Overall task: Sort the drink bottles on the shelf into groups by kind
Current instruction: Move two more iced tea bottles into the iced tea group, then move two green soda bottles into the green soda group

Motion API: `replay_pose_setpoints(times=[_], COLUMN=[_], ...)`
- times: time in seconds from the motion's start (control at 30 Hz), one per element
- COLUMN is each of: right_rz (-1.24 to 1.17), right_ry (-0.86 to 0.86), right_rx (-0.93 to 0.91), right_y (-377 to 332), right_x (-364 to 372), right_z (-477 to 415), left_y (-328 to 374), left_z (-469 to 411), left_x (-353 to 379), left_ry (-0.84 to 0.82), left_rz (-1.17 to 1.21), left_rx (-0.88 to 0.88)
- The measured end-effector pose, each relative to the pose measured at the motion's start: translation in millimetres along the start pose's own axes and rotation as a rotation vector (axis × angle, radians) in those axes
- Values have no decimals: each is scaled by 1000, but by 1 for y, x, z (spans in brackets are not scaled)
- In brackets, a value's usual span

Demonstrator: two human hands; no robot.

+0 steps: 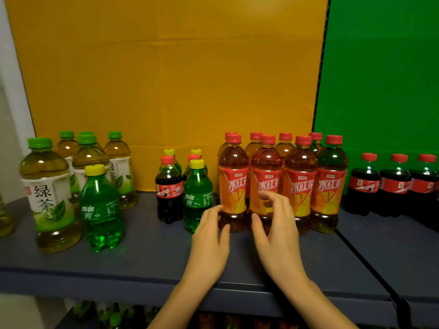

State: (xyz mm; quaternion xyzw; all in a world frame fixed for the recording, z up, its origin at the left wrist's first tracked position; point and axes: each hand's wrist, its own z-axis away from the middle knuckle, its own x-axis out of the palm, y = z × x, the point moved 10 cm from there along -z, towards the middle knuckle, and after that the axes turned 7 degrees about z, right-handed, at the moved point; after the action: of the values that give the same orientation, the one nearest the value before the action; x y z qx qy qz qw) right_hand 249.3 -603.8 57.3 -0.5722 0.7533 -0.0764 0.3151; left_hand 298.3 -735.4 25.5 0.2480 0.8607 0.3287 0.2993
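Observation:
Several red-capped iced tea bottles [299, 186] with orange labels stand in two rows at centre right of the dark shelf [147, 252]. My left hand [210, 233] and my right hand [275, 224] hover open just in front of the two leftmost ones, fingers spread, holding nothing. Left of them stands a small mixed cluster: a cola bottle [169, 191] and a green soda bottle [197, 198] in front, more behind. At far left are several green tea bottles [47, 193], with another green soda bottle [101, 210] in front.
Three small cola bottles [392, 186] stand on the neighbouring shelf section at right, before a green backdrop. A yellow panel [166, 79] backs the main section. More bottles show dimly on the lower shelf [107, 314]. A white post [11, 91] borders the left.

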Motion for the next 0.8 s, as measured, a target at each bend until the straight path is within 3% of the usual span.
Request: replay_pose_setpoints(times=[0.17,0.4,0.8], right_rz=[-149,-128,-150], right_ry=[-163,-244,-276], right_rx=[-71,-44,93], right_y=[-38,-54,-40], right_x=[44,93,122], right_z=[-8,-19,-21], left_y=[-1,-28,-93], left_z=[26,43,13], left_x=[-83,-185,-206], left_ry=[295,638,433], left_rz=[-109,-282,-213], left_rx=[95,-21,-282])
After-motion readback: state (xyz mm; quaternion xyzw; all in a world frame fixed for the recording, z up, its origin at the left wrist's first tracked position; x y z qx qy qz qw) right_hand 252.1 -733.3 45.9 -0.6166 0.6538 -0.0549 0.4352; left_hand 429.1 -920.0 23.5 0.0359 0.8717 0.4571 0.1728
